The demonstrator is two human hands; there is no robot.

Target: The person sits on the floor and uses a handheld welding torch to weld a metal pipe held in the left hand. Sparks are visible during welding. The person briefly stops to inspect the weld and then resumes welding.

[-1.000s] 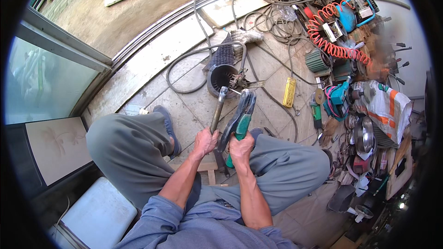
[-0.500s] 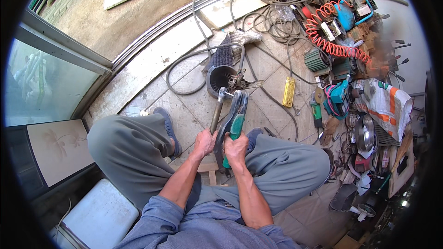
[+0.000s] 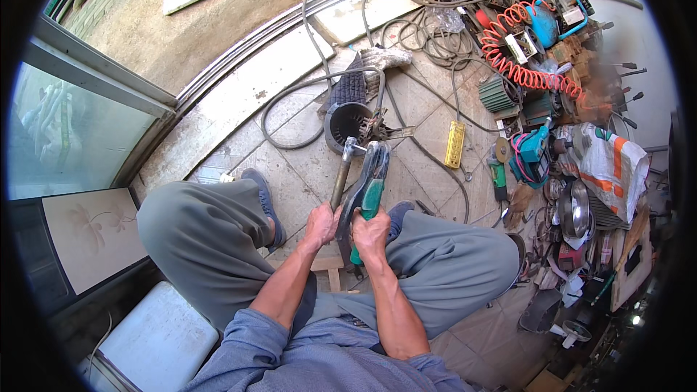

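Left hand (image 3: 323, 224) wrapped firmly round a worn metal rod (image 3: 340, 180), mid-frame; right hand (image 3: 371, 234) closed on a green-handled black clamp (image 3: 372, 197). Clamp swung left since a second ago, so its nose now sits just beside the rod's tip. Beyond: hollow dark cylinder (image 3: 333, 133), glossy yellow box (image 3: 454, 145) right of centre, coiled orange hose (image 3: 507, 62) upper right.

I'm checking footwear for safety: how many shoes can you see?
2: the left shoe, at the end of the left trouser leg, and the right shoe, beside the right hand, partly covered. Others could be hidden in the clutter.
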